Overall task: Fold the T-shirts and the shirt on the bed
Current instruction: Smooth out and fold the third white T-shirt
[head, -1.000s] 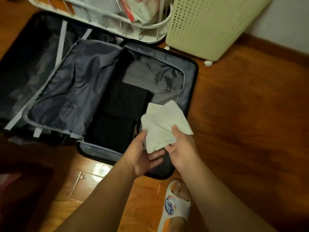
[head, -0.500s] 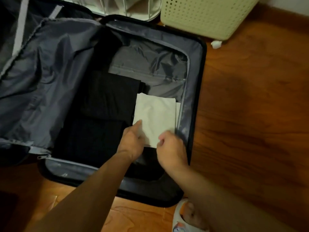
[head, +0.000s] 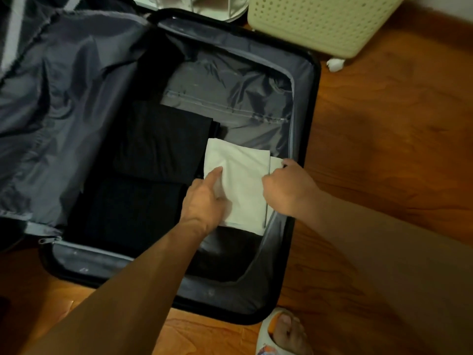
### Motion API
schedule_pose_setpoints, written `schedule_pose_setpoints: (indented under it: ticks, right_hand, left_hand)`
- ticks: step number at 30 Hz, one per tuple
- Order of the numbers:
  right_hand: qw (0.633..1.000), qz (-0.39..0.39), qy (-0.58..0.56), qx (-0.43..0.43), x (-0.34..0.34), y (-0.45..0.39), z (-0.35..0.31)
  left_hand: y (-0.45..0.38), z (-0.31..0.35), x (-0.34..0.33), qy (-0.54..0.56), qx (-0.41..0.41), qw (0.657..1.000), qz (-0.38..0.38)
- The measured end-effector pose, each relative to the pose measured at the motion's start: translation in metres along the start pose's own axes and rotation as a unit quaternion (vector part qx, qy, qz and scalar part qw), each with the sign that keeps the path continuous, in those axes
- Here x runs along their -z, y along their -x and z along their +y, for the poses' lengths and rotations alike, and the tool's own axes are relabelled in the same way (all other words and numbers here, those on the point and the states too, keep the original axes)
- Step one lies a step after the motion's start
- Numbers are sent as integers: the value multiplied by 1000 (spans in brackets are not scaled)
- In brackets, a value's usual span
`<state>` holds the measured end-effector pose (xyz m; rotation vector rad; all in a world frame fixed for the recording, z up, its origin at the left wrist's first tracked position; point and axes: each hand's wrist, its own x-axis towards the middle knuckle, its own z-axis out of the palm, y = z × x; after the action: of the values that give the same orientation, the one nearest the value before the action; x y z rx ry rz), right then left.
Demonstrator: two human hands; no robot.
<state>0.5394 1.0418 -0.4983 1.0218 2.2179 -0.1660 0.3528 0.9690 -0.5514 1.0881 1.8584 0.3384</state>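
Observation:
A folded white garment (head: 243,183) lies inside the open suitcase (head: 311,119), in its right half, beside folded black clothes (head: 158,152). My left hand (head: 204,198) rests on the white garment's left edge, index finger stretched out over it. My right hand (head: 288,188) is at the garment's right edge, fingers curled and pinching the fabric near the suitcase wall. More black clothing (head: 225,249) lies under the garment's near end.
The suitcase lies on a wooden floor (head: 384,162), its grey lining flap (head: 64,98) spread to the left. A cream perforated laundry basket (head: 320,21) stands behind it, with a white rack (head: 204,6) beside. My slippered foot (head: 281,334) is by the near corner.
The white garment was carried in both hands above the suitcase, then laid flat inside it. Both hands have spread to its two side edges and the view has moved closer.

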Motion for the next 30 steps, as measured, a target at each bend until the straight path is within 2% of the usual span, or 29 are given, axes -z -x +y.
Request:
schedule_pose_setpoints:
  ticks: [4,8,10,13,16,17,18,21,24,25,26,28,30]
  right_hand:
    - [987,3,-128,-93,-4,-4,-6]
    - [988,28,-110,-103,-12,-8,-9]
    - [992,13,-82,-94,-15,-7,-11]
    - [993,-21,-58,-96,-18,-6,-18]
    - [976,-55,-158,-138,-14,-17,-34]
    - [959,-60,-225,-159,-13,-22,-40]
    - [926,-59,-320,-191,-10,-26,-44]
    - [754,-27,-593,-280,-5,-36,-41]
    - [631,29,-724,-276,-11,-35,-34]
    - [607,39,-749,-262,-13,-33,-34]
    - [606,47,-755,-246,-15,-30,-35]
    - [656,69,-717,-225,-18,-26,-41]
    - [709,125,-652,-239,-20,-27,-43]
  left_hand:
    - [2,15,3,115,-28,993,-27]
    - [-1,22,14,295,6,952,-79]
    - [-2,13,18,303,34,948,-93]
    - [-1,3,16,237,62,964,-102]
    - [-3,10,12,208,50,972,-98]
    - [-1,14,13,228,53,967,-100]
    - [0,17,15,253,56,960,-106]
    - [1,15,20,271,61,954,-114]
    - [2,10,21,269,83,953,-117]
    - [3,10,21,274,89,950,-118]
    - [3,12,23,284,90,947,-119]
    - [3,15,25,317,88,936,-128]
    - [0,15,23,321,79,932,-146]
